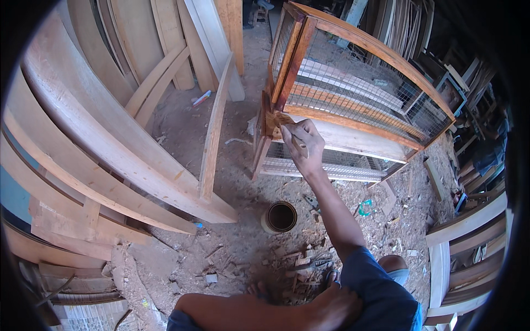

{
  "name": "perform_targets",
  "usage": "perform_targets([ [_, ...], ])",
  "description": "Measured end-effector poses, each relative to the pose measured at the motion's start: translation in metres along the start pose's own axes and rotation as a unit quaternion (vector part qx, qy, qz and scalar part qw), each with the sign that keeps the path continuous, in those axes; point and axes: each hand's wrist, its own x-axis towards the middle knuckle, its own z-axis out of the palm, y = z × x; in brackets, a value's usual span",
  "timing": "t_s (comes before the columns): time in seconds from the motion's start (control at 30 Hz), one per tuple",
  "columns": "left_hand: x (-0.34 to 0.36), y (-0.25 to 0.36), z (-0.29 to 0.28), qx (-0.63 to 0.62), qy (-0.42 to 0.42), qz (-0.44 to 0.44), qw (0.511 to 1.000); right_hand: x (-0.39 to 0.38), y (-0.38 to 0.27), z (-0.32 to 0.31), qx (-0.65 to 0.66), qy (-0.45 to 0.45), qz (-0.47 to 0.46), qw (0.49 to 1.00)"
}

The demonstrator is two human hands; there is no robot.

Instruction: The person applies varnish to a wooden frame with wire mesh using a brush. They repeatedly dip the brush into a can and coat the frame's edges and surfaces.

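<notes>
Your right hand [303, 142] pinches what looks like a brush [300, 145], twelve o'clock from the tin [269, 225], probably light and soft-tipped, so hold its stiff handle, though I can't tell your left hand's [335, 307] grip.

Right arm [338, 215] stretched forward, hand [305, 142] curled; left forearm [248, 313] crosswise.

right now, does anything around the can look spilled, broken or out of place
Mainly clutter: wood scraps litter the ground near the open can, and a green object lies stray to the can's right, odd because they sit loose underfoot. The can stands upright, with no clear spill.
</notes>
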Motion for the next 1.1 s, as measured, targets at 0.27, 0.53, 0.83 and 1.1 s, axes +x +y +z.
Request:
perform_targets([
  [0.27, -0.002, -0.012, 0.023, -0.060, 0.054, 0.003, 0.997, -0.029, 0.005, 0.009, -0.074, 0.049, -0.227, 0.970],
  [0.53, 0.001, -0.016, 0.019, -0.134, -0.057, -0.036, 0.989, -0.055, 0.030, 0.029, -0.023, -0.010, -0.135, 0.991],
  [0.83, 0.002, -0.011, -0.012, -0.020, -0.035, 0.002, 0.999, -0.040, -0.003, -0.007, 0.109, -0.016, 0.042, 0.993],
  [1.1, 0.021, -0.005, -0.040, -0.010, -0.074, -0.012, 0.997, -0.024, 0.040, -0.015, 0.320, 0.110, 0.253, 0.907],
])
